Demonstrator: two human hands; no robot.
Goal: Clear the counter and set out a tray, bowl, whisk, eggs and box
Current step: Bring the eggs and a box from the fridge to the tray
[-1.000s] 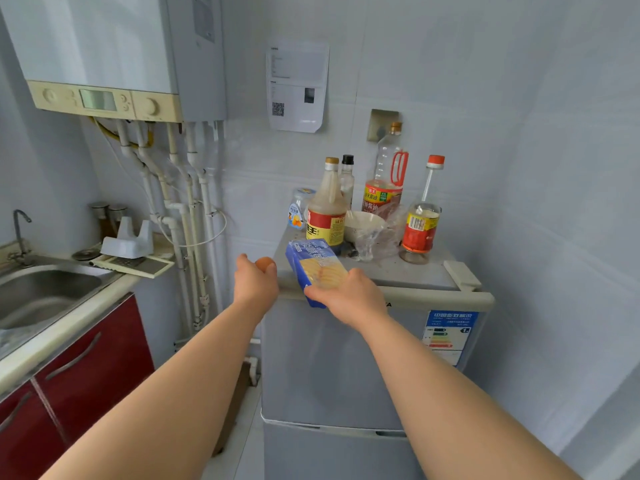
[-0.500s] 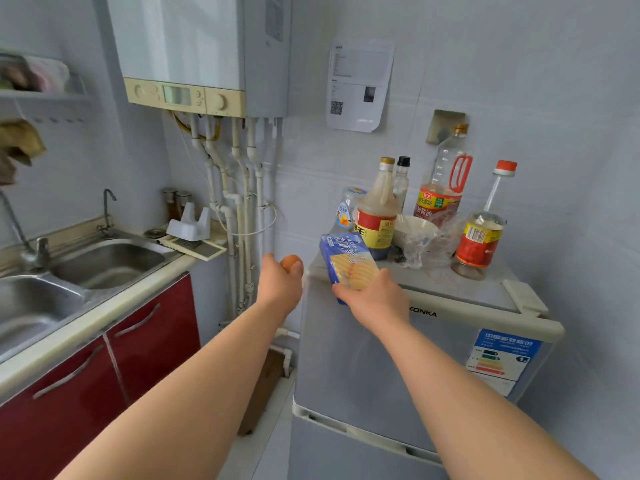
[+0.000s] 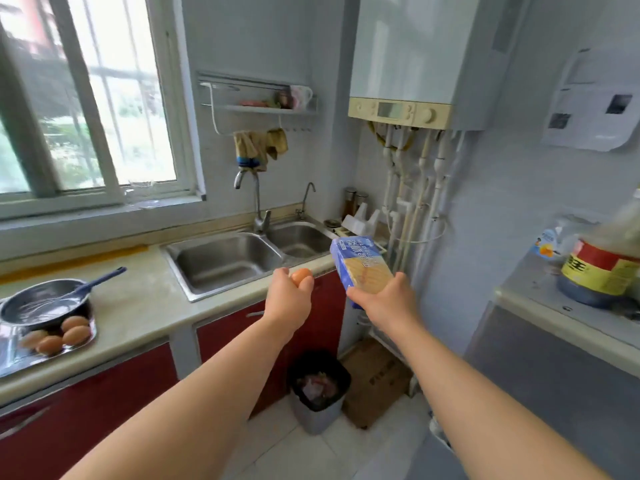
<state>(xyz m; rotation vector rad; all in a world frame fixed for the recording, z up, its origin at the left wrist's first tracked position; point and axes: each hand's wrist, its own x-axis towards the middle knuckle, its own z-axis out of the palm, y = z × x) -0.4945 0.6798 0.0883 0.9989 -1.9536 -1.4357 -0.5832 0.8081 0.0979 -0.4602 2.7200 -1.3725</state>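
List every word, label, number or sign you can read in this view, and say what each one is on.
Blue box in the right hand: white print, too blurred to read.
Bottle label, red and yellow, on the fridge top: blurred, unreadable.
Small jar beside it: picture label, no legible text.
Wall notice: too blurred.
Boiler panel: display and markings too small to read.

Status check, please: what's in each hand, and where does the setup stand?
Left hand grips an egg; right hand grips the box. Tray on counter holds bowl, whisk, eggs. Nothing blocks the way.
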